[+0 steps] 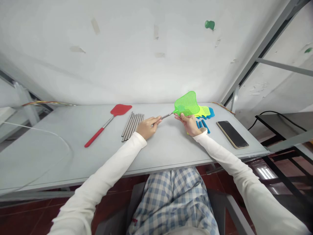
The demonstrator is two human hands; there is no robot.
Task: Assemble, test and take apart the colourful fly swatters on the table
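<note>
My left hand (149,127) is closed round a thin metal rod (167,116), which runs toward the right. At its other end is a green fly swatter head (187,103) with a mesh face, and my right hand (187,123) pinches it near the neck. Rod and head meet end to end just left of my right fingers. Beneath and behind the green head lie a yellow-green swatter head (203,112) and a blue one (211,113). Several blue grips (205,126) lie beside my right wrist, partly hidden by it.
Several metal tubes (132,127) lie in a row left of my left hand. Farther left rests a red fly swatter (97,136) with a red grip. A smartphone (232,134) lies on the table (171,153) at right. A white wall stands behind.
</note>
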